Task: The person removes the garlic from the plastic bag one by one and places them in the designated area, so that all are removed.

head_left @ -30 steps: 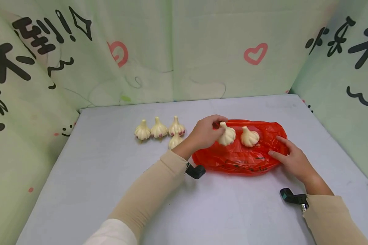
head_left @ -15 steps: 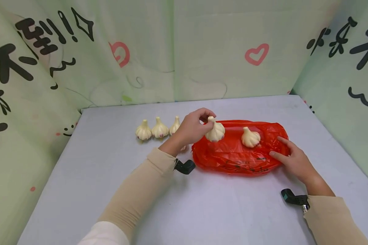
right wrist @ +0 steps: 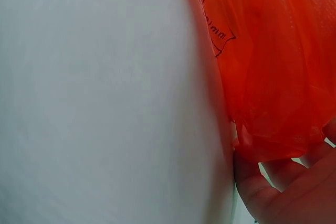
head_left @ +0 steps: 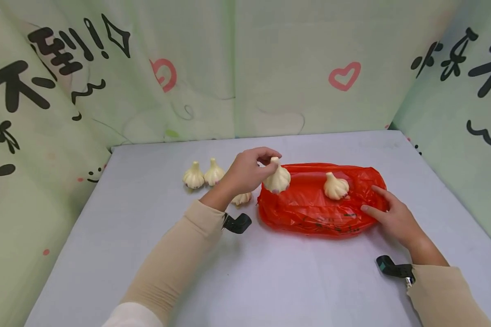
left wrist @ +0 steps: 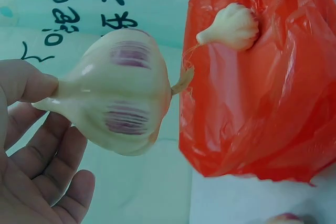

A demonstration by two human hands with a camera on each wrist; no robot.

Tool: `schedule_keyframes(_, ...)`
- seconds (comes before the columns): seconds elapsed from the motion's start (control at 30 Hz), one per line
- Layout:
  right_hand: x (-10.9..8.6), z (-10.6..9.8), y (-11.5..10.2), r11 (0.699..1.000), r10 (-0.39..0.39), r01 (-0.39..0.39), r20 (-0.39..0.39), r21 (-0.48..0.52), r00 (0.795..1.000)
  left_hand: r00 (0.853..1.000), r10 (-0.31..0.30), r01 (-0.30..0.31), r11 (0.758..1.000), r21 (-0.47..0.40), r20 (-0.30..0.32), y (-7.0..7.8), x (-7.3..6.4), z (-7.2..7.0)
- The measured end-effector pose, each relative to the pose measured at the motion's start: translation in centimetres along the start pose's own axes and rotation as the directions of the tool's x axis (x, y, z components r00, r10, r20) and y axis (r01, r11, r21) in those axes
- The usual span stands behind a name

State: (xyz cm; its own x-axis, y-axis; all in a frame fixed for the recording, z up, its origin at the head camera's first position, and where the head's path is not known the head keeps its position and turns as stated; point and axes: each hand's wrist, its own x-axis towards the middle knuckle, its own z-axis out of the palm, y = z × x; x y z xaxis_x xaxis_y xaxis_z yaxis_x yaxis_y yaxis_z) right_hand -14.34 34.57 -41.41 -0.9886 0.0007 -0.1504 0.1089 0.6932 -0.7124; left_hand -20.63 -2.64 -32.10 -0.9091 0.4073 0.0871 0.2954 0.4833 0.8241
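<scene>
My left hand (head_left: pixel 249 170) pinches a garlic bulb (head_left: pixel 278 180) by its neck, thumb against the fingers, at the left edge of a red plastic bag (head_left: pixel 307 195). In the left wrist view this garlic bulb (left wrist: pixel 121 93) shows purple streaks and a root stub that points towards the bag. A second garlic bulb (head_left: pixel 336 186) lies on the bag, to the right of the middle. At the bag's right end my right hand (head_left: pixel 397 218) holds its edge, and the right wrist view shows thumb and fingers (right wrist: pixel 252 182) at the bunched plastic.
Several garlic bulbs stand on the white table (head_left: pixel 294 277) left of the bag. Two, the nearer one a garlic bulb (head_left: pixel 194 176), stand side by side, and another garlic bulb (head_left: pixel 242 199) sits partly behind my left wrist. A printed curtain (head_left: pixel 286 68) closes off the back and sides.
My left hand has moved left with its garlic bulb, from over the bag to the bag's left edge. The right hand and the bulb on the bag have stayed in place.
</scene>
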Motion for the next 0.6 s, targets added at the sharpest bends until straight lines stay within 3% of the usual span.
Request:
schedule_keyframes(0.17,0.0,0.0,0.1,1.000,0.001,-0.001,0.002,0.003,1.000,1.000,-0.006,0.007,0.999,0.032,-0.025,-0.3,-0.5,-1.2)
schedule_keyframes(0.37,0.0,0.0,0.3,1.000,0.005,-0.005,0.001,-0.005,1.000,0.997,-0.067,0.067,0.998,0.004,-0.039,-1.1,-1.2,-2.5)
schedule_keyframes(0.6,0.0,0.0,0.2,1.000,0.005,-0.005,-0.001,-0.006,1.000,0.994,-0.090,0.092,0.995,0.034,-0.064,-2.1,-2.2,-3.8)
